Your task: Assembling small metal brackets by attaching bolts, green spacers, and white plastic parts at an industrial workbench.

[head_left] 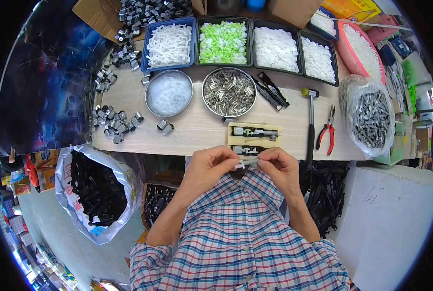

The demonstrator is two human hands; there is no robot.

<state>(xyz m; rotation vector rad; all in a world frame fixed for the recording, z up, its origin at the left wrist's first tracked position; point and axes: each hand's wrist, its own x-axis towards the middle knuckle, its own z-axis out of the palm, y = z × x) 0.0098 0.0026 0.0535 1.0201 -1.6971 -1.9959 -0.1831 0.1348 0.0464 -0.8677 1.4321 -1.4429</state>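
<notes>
My left hand [208, 167] and my right hand [279, 167] meet just below the front edge of the wooden table [197, 128]. Together they pinch a small white plastic part [243, 162] between fingertips, the left holding its left end and the right its right end. Directly above the hands a pale wooden jig [253, 138] lies on the table with two dark and metal assemblies set into it. Both forearms rise from a plaid shirt at the bottom of the view.
Trays at the back hold white [169, 44], green [223, 42] and white [275, 48] parts. Two round tins hold clear pieces [168, 93] and metal pieces [228, 92]. A hammer [311, 121], red pliers [327, 131], a bag of grey parts [369, 116] and a bag of black parts [95, 189] sit nearby.
</notes>
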